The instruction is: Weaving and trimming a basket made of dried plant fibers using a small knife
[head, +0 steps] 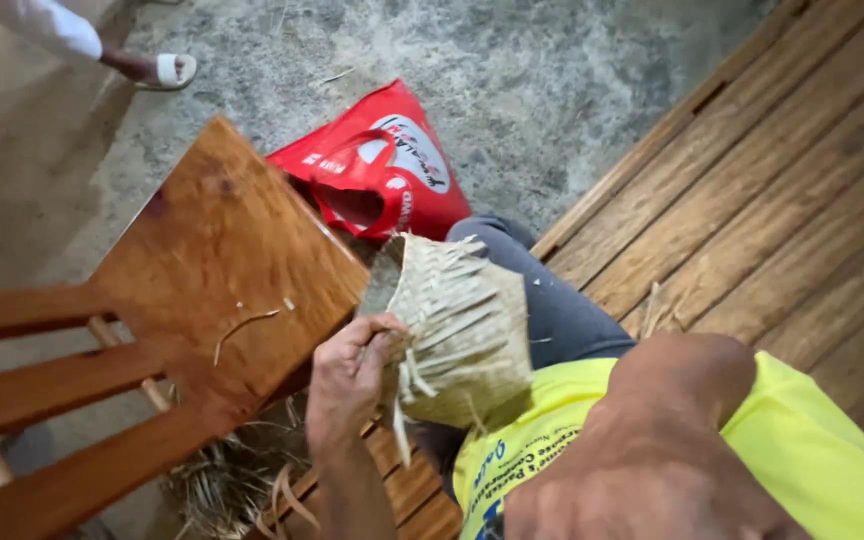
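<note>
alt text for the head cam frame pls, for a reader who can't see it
A left hand grips the loose strip ends of a half-woven straw basket held over the person's lap. Beside it stands a wooden chair; a red plastic bag lies on the concrete floor.

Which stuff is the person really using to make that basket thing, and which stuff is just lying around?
In use:
- pale woven straw basket piece with loose strip ends
- left hand, its grip on the loose strips
- right arm, its hand hidden

Lying about:
- brown wooden chair with a stray strip on it
- red plastic shopping bag
- dry straw scraps on the floor
- wooden slat bench
</note>
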